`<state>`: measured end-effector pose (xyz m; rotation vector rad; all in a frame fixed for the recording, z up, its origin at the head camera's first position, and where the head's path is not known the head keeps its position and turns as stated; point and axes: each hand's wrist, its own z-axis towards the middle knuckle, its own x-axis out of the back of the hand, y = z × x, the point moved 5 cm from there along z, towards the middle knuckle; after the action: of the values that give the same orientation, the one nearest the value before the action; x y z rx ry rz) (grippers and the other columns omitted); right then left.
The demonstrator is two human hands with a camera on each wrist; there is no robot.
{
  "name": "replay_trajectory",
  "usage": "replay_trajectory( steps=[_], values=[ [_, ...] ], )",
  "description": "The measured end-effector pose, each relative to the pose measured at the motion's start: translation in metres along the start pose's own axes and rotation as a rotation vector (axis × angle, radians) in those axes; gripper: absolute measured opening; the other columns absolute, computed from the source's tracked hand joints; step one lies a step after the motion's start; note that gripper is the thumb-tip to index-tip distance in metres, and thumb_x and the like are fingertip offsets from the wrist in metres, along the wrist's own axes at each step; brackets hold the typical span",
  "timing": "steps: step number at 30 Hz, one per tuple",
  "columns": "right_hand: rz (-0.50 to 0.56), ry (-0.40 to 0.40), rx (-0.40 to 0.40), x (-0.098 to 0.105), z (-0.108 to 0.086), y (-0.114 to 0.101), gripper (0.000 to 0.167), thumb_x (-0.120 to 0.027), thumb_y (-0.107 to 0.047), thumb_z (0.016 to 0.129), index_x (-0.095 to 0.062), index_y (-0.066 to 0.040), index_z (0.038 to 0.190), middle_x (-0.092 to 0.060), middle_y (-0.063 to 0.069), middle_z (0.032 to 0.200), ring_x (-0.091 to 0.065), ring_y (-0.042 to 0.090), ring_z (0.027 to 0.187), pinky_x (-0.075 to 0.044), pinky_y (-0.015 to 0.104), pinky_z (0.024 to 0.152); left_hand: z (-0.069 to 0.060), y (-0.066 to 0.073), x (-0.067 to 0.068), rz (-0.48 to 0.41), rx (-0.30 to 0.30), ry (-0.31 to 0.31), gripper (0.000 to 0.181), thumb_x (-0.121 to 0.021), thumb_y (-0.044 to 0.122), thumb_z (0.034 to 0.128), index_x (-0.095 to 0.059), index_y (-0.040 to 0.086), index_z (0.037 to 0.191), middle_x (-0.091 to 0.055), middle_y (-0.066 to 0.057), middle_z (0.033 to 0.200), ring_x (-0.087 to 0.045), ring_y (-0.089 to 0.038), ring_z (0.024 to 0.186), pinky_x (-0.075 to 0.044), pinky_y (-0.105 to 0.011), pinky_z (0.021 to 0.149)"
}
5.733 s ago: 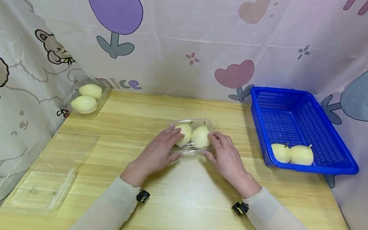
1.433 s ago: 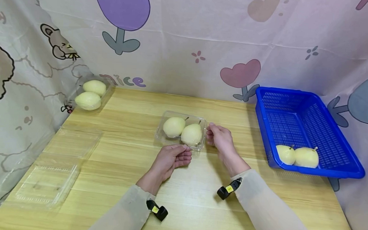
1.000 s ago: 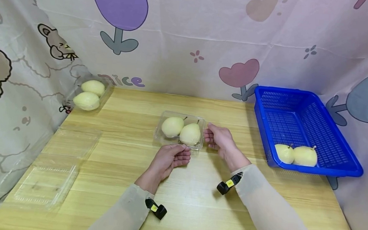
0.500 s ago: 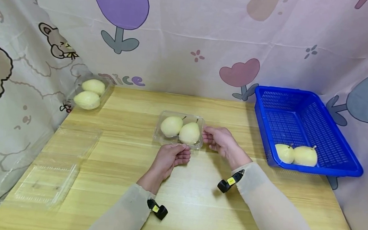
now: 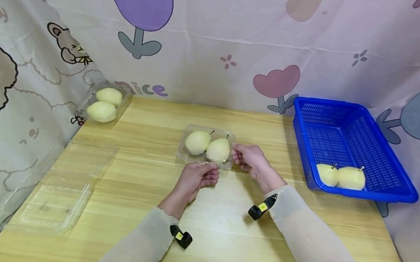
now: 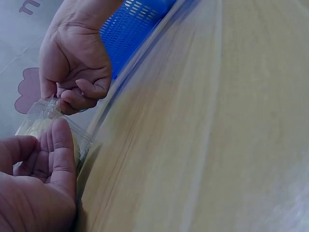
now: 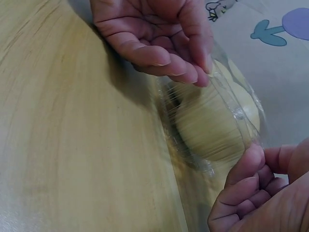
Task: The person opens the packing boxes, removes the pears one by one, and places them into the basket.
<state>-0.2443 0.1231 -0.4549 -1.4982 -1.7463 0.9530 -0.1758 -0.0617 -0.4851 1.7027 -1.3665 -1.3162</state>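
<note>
A clear plastic clamshell box (image 5: 184, 158) sits mid-table with its lid down over two pale yellow pears, the left pear (image 5: 197, 142) and the right pear (image 5: 217, 150). My left hand (image 5: 194, 179) pinches the rim at the box's front edge between thumb and fingers. At the right side, my right hand (image 5: 254, 161) pinches the rim with thumb and forefinger, its other fingers curled. The right wrist view shows the ribbed wall of the box (image 7: 212, 130) between both hands, a pear behind it. In the left wrist view, the box (image 6: 79, 135) is partly hidden by my left hand (image 6: 43, 179).
A blue plastic basket (image 5: 360, 147) with two pears (image 5: 351, 178) stands at the right. Another clamshell with two pears (image 5: 102, 111) sits at the back left. Opened clamshells (image 5: 54, 206) lie at the left front edge. A printed curtain (image 5: 207, 44) hangs behind the table.
Earlier both hands spread over the box's sides; since then they have shifted to its front and right rims, and the box has turned slightly. Lately the right fingertips have moved slightly lower along the rim.
</note>
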Motion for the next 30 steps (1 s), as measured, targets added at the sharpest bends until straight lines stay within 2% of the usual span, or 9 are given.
replay_trajectory(
  steps=[5, 11, 17, 22, 24, 30],
  values=[
    [-0.069, 0.045, 0.058, -0.0029, -0.0003, -0.0019, 0.034, -0.054, -0.025, 0.109, -0.067, -0.010, 0.082, -0.059, -0.007, 0.064, -0.049, 0.007, 0.056, -0.034, 0.021, 0.049, -0.0006, -0.0002, -0.0022, 0.034, -0.021, 0.014, 0.028, -0.061, 0.009, 0.1054, -0.070, -0.016, 0.116, -0.075, -0.005, 0.084, -0.073, -0.011, 0.074, -0.065, -0.024, 0.072],
    [-0.129, 0.091, 0.095, -0.0046, -0.0009, -0.0027, 0.037, -0.051, -0.023, 0.108, -0.065, -0.011, 0.076, -0.056, -0.006, 0.063, -0.047, 0.009, 0.056, -0.034, 0.023, 0.050, -0.0006, 0.0005, -0.0035, 0.047, -0.025, 0.022, 0.028, -0.061, 0.009, 0.1058, -0.071, -0.016, 0.115, -0.075, -0.004, 0.084, -0.073, -0.011, 0.074, -0.065, -0.024, 0.072],
    [-0.128, 0.017, 0.065, 0.0002, -0.0033, -0.0031, 0.032, -0.055, -0.027, 0.108, -0.070, -0.011, 0.085, -0.065, -0.005, 0.070, -0.056, 0.009, 0.061, -0.037, 0.023, 0.052, 0.0004, 0.0013, -0.0019, 0.034, -0.007, 0.021, 0.028, -0.061, 0.010, 0.1061, -0.071, -0.015, 0.115, -0.075, -0.004, 0.085, -0.073, -0.012, 0.076, -0.065, -0.024, 0.073],
    [-0.096, -0.047, 0.078, 0.0017, -0.0050, -0.0032, 0.029, -0.058, -0.027, 0.108, -0.071, -0.009, 0.090, -0.066, -0.004, 0.074, -0.057, 0.009, 0.063, -0.039, 0.022, 0.054, 0.0004, 0.0027, -0.0009, 0.034, -0.018, 0.031, 0.028, -0.061, 0.009, 0.1059, -0.071, -0.015, 0.116, -0.075, -0.005, 0.086, -0.073, -0.012, 0.075, -0.065, -0.024, 0.073],
    [-0.079, -0.048, 0.087, 0.0006, -0.0038, -0.0019, 0.029, -0.057, -0.026, 0.109, -0.070, -0.009, 0.090, -0.065, -0.005, 0.073, -0.055, 0.008, 0.063, -0.038, 0.022, 0.053, 0.0006, 0.0023, -0.0009, 0.026, -0.016, 0.036, 0.029, -0.061, 0.010, 0.1062, -0.071, -0.015, 0.117, -0.075, -0.005, 0.086, -0.073, -0.012, 0.074, -0.065, -0.024, 0.073],
    [-0.028, 0.013, 0.103, -0.0041, 0.0006, 0.0021, 0.030, -0.055, -0.025, 0.109, -0.067, -0.009, 0.086, -0.061, -0.005, 0.071, -0.050, 0.008, 0.061, -0.039, 0.020, 0.051, 0.0023, 0.0011, -0.0017, -0.001, 0.003, 0.050, 0.031, -0.062, 0.013, 0.1075, -0.071, -0.014, 0.120, -0.076, -0.005, 0.087, -0.074, -0.011, 0.075, -0.065, -0.024, 0.074]
  ],
)
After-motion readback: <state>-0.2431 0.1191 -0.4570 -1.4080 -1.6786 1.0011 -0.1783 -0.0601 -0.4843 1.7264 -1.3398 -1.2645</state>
